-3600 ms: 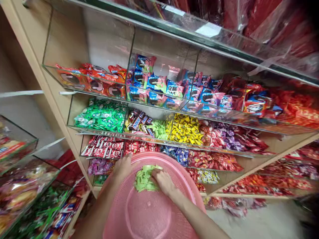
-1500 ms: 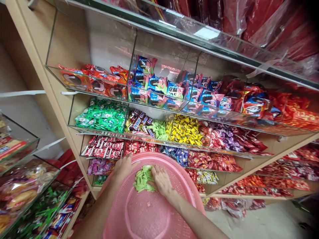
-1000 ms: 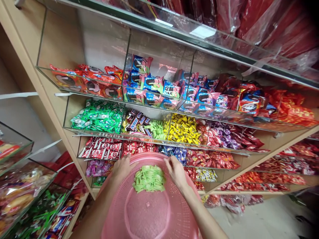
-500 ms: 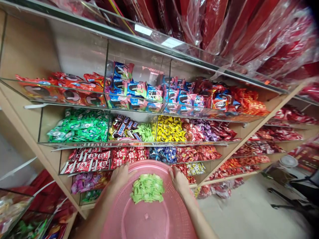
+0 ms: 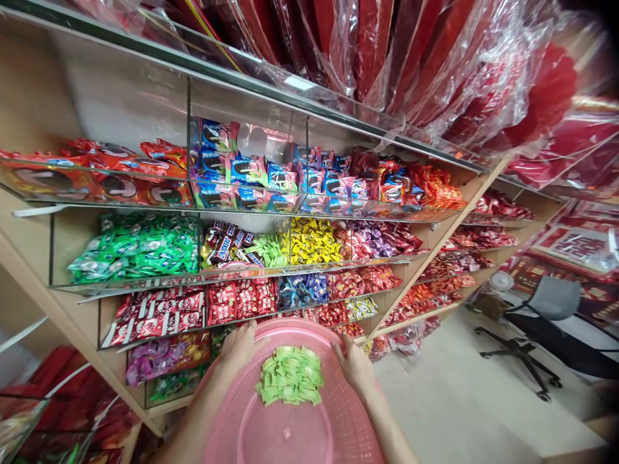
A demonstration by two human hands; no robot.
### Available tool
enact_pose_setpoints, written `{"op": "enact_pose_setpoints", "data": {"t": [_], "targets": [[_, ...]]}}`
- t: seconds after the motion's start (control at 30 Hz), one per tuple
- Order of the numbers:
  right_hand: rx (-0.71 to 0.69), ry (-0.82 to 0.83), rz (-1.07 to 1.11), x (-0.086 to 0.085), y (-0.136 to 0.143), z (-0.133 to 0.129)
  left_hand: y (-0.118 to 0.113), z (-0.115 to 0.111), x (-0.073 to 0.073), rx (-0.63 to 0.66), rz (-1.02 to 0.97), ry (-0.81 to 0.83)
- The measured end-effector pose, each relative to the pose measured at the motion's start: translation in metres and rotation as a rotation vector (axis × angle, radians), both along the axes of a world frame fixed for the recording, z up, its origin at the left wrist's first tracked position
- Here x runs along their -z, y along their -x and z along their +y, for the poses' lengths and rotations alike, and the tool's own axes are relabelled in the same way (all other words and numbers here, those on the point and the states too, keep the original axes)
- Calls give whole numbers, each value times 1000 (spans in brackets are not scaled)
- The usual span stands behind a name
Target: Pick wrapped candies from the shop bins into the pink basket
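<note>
A pink plastic basket (image 5: 285, 444) with perforated sides is held out in front of me. My left hand (image 5: 239, 346) is closed on its far left rim, and my right hand (image 5: 352, 359) grips the far right rim. Green wrapped candies (image 5: 291, 375) lie in a pile inside, toward the far side. The basket tips so that its inner floor shows. Beyond its rim, red candy packets (image 5: 242, 300) and dark blue wrapped candies (image 5: 303, 290) fill low shelf bins.
Glass-fronted shelves hold green packets (image 5: 138, 248), Snickers bars (image 5: 225, 245), yellow candies (image 5: 314, 243) and blue cookie packs (image 5: 249, 169). Plastic-wrapped red goods (image 5: 387, 51) stand on top. An office chair (image 5: 556, 316) is at the right on the pale floor (image 5: 445, 399). A wooden upright (image 5: 425, 261) divides the shelving.
The view has turned right, so the shelves sit further left and the office chair shows more fully. Both hands keep their hold on the basket, which has shifted very little in view.
</note>
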State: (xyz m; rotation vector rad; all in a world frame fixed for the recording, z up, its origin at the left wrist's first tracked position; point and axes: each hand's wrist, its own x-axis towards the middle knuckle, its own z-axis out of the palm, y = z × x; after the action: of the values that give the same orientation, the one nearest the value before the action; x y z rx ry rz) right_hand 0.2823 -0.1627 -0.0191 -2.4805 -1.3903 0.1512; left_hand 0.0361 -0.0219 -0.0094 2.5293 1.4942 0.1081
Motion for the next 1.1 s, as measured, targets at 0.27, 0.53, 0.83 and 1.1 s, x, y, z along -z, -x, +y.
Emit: {"op": "enact_pose_setpoints", "data": {"t": [0.27, 0.53, 0.83, 1.1], "targets": [[-25, 9, 6, 3, 9, -1, 11, -2, 6, -22, -11, 57], [-89, 11, 0, 1, 11, 15, 19, 6, 10, -62, -15, 33], [-23, 64, -9, 12, -31, -9, -30, -5, 8, 3, -31, 73], [-102, 33, -63, 1, -84, -5, -77, -16, 7, -58, -34, 30]]}}
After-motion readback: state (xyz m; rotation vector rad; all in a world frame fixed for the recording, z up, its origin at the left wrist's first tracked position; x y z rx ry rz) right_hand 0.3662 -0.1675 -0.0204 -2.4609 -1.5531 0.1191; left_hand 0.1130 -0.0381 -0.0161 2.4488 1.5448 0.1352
